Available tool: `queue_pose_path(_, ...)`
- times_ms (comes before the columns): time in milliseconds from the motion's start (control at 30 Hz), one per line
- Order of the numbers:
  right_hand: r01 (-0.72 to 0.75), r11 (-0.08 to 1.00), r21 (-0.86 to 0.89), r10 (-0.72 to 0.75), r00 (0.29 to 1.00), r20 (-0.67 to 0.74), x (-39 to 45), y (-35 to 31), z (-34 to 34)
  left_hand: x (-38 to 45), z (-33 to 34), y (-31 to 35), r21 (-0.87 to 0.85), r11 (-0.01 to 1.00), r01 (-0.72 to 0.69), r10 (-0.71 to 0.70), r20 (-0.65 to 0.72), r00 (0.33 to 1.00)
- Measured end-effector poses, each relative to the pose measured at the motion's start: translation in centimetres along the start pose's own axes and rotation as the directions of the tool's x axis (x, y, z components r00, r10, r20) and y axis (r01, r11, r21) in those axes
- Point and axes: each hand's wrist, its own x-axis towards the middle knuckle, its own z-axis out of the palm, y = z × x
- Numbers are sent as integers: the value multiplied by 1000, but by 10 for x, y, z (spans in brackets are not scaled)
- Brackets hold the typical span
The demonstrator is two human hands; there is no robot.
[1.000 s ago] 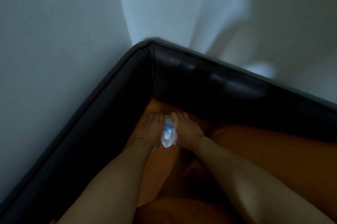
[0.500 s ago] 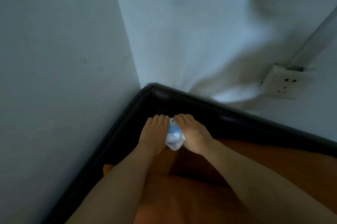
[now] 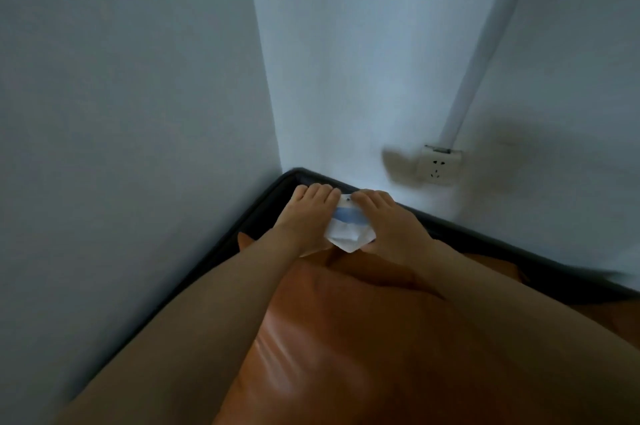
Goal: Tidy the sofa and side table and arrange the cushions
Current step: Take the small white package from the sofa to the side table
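Observation:
An orange leather cushion (image 3: pixel 346 348) fills the lower middle of the view, leaning into the corner of the dark sofa (image 3: pixel 221 251). Both my hands lie on its top edge near the sofa's corner. My left hand (image 3: pixel 304 216) has its fingers laid flat over the sofa's rim. My right hand (image 3: pixel 388 223) lies beside it with fingers stretched forward. Between the two hands sits a white packet with a blue stripe (image 3: pixel 348 230), held from both sides. How the thumbs lie is hidden.
Two pale walls meet in a corner right behind the sofa. A white wall socket (image 3: pixel 439 166) with a white cable duct (image 3: pixel 485 43) running up from it sits on the right wall, just above the sofa's back.
Both hands with the packet have moved up from the seat to the sofa's top rim in the corner. The orange cushion has come up with them.

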Motion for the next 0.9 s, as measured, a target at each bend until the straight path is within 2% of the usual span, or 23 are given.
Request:
queue_pose_path(233, -6, 997, -72, 7, 1000, 7, -97, -37, -44, -64, -42, 58, -34, 991, -130, 130, -12, 991)
queue_pose_path(467, -147, 981, -125, 142, 989, -47, -191, -86, -69, -126, -61, 107, -42, 950, -309, 301, -141, 943)
queue_pose_path(700, -205, 972, -113, 194, 976, -103, -286, -141, -80, -197, -71, 156, -38, 916, -399, 392, -127, 911)
queue_pose_path(900, -271, 956, -115, 254, 956, -144, -363, -154, -90, -229, -80, 216, -41, 888, -458, 452, -108, 886)
